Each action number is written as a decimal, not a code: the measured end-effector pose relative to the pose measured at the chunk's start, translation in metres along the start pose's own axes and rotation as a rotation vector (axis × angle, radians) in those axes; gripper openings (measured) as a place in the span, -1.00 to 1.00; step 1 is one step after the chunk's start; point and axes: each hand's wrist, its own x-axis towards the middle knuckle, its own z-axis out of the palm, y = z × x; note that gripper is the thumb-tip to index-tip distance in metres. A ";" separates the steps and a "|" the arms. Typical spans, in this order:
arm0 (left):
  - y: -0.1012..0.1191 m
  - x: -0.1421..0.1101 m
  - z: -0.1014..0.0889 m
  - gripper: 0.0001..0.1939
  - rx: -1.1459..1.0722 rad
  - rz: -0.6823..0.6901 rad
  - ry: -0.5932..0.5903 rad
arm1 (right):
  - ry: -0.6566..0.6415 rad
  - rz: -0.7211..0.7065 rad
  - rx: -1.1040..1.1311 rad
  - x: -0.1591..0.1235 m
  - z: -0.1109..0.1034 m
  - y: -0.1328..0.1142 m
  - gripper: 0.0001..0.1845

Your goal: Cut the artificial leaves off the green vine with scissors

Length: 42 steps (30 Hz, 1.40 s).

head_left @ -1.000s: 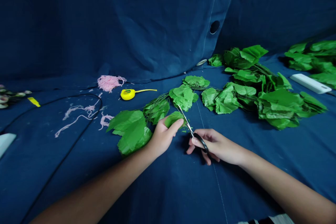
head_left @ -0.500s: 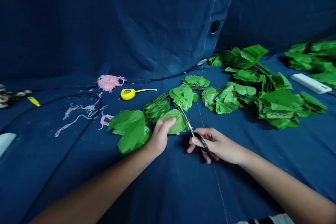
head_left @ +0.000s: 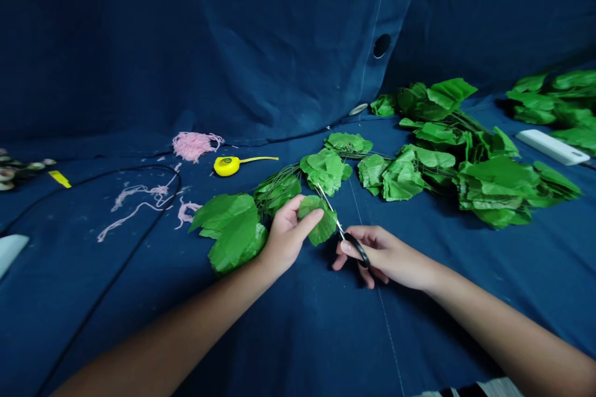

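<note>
Your L hand (head_left: pixel 285 240) pinches a green fake leaf (head_left: pixel 325 229) btwn thumb & fingers, R hand (head_left: pixel 385 257) closed on black-handled scissors (head_left: pixel 358 249), blades right beside leaf.

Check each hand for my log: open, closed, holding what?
Left hand: closed, pinching a green artificial leaf.
Right hand: closed, holding black-handled scissors.

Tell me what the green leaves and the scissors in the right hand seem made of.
The leaf at the left hand looks like thin artificial fabric or plastic, given its crisp creases and even green; which one is unclear. The scissors seem polished steel, from the bright blades, with black plastic handles.
</note>
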 end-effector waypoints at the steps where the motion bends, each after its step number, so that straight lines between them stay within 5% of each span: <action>1: 0.000 0.000 0.000 -0.76 0.016 -0.002 0.001 | 0.001 0.003 -0.003 0.000 0.000 0.000 -0.44; 42: 0.001 -0.003 0.000 -0.73 0.173 -0.012 0.013 | -0.012 0.024 -0.032 -0.002 -0.003 -0.001 -0.44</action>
